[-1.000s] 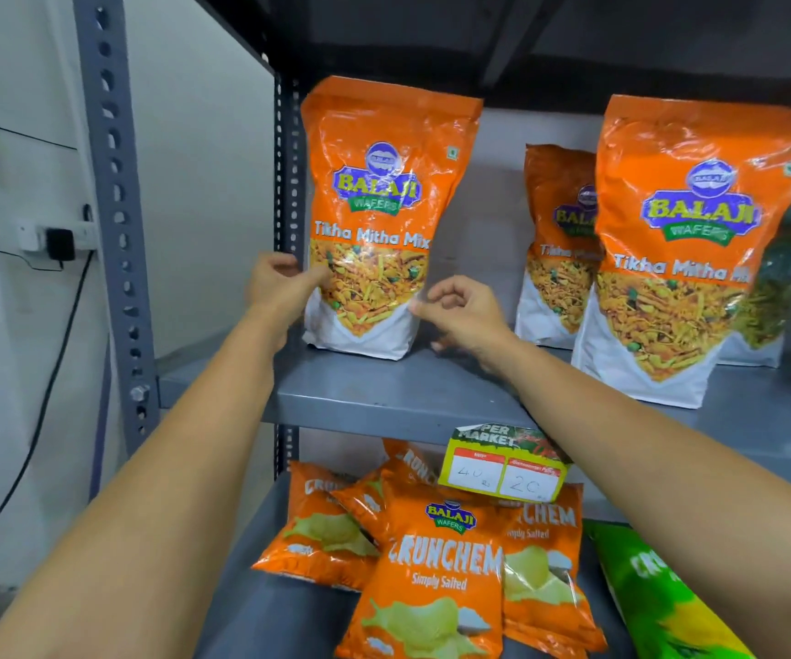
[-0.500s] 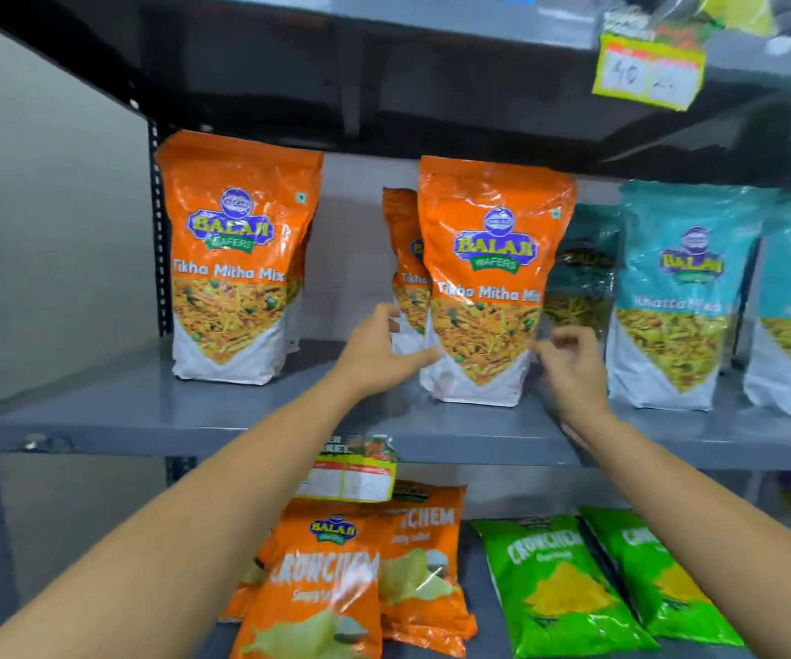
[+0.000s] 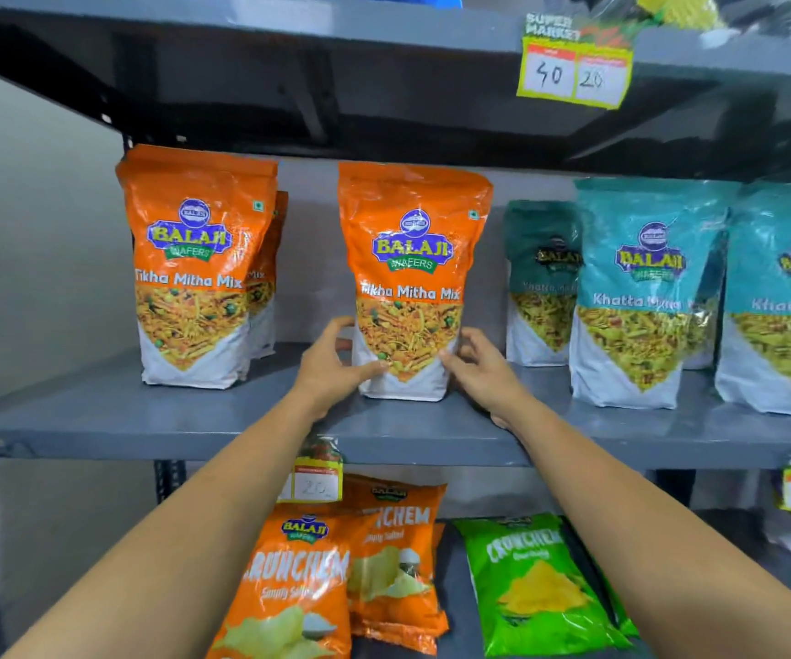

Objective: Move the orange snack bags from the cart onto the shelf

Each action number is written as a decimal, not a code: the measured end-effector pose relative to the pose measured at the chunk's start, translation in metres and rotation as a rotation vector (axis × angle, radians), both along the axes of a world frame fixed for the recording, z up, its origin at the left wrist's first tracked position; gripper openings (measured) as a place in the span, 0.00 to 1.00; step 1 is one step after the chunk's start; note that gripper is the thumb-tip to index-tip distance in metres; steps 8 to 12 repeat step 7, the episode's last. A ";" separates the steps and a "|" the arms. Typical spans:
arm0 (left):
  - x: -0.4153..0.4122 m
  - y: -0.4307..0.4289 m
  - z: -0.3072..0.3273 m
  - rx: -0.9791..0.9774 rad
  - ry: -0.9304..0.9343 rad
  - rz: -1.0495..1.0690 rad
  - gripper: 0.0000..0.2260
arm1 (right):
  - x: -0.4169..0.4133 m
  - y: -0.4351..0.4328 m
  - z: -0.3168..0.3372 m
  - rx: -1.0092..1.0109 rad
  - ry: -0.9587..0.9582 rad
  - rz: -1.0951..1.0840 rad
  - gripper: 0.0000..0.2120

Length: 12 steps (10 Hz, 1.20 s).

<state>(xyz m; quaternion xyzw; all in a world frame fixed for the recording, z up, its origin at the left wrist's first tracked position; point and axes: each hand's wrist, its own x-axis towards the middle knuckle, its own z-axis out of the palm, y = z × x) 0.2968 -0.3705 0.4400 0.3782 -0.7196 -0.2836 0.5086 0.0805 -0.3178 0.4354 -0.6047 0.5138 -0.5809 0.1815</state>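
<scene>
My left hand [image 3: 331,368] and my right hand [image 3: 481,368] press the two lower sides of the middle orange bag [image 3: 410,283], fingers curled around its white base. The bag stands upright on the grey shelf [image 3: 98,416], a little behind the front edge.

What can go wrong: the bag is tall and stands on a small soft base, so if I let go unevenly it may tip forward and fall off the shelf. If I push too hard, it may slide back and knock whatever stands behind it (I cannot see if there is one). My right forearm is also near the teal bag [image 3: 640,297], and a careless pull back may brush it.

The same shelf holds a left orange bag [image 3: 193,268] with one more orange bag [image 3: 267,287] just behind it, and at the right some teal bags. The lower shelf [image 3: 455,592] holds flat orange chip bags [image 3: 289,587] and a green bag [image 3: 531,582]. The cart is not in view.
</scene>
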 end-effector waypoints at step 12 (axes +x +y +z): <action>0.018 0.050 0.096 -0.893 -0.646 0.671 0.42 | 0.034 0.060 0.101 -0.444 1.046 -0.857 0.34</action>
